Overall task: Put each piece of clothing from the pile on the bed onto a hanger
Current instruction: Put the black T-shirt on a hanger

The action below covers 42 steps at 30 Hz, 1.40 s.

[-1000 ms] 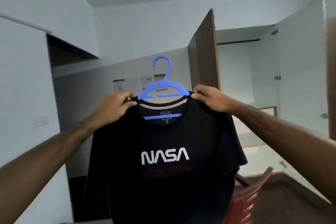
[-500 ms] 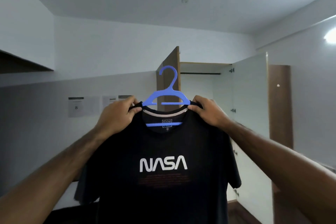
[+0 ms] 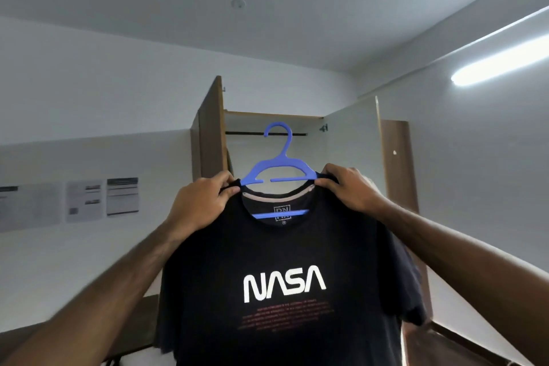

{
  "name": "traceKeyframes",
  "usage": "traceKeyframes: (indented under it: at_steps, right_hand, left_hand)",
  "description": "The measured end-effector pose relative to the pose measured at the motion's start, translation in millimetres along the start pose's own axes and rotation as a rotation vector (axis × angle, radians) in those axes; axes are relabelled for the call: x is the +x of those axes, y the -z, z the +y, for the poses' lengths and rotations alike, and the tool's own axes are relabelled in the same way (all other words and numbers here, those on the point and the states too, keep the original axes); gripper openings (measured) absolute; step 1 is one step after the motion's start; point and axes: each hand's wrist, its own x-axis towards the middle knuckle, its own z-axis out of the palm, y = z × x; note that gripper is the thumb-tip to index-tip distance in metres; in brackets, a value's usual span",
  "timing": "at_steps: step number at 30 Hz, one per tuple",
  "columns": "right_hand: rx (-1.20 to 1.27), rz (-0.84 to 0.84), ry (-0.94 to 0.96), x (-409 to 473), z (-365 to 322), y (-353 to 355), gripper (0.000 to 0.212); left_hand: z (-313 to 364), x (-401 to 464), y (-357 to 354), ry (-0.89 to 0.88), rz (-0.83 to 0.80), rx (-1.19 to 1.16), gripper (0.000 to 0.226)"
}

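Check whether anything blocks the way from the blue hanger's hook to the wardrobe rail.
Nothing visible does. The blue plastic hanger carrying the black NASA T-shirt is held up by the left hand and right hand; both wooden wardrobe doors stand open, and the dark rail looks bare.

A wooden wardrobe [image 3: 350, 140] is standing far in the middle with both doors open, and a dark rail [image 3: 246, 133] is crossing its top. Printed papers [image 3: 86, 200] are hanging on the left wall. A tube light [image 3: 499, 64] is glowing at upper right.
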Motion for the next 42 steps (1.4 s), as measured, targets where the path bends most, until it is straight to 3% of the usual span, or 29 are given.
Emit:
traceKeyframes:
  at_steps: [10,19,32,38,42]
  right_hand:
    - [-0.054,0.058,0.026,129,199,-78,0.026]
    - [0.07,0.011,0.114,302,371,-169,0.027]
    - [0.239,-0.02,0.252,512,473,-371,0.024]
    - [0.304,0.021,0.295,634,490,-457,0.023]
    - [0.361,0.02,0.312,702,507,-530,0.025]
  left_hand:
    - [11,131,-209,-0.044,0.024,0.044,0.023]
    - [8,260,-373,0.09,0.026,0.199,0.024]
    - [-117,377,-536,0.205,0.05,0.42,0.034]
    - [-195,450,-595,0.224,0.082,0.484,0.025]
    - [-243,489,-633,0.272,-0.005,0.547,0.025]
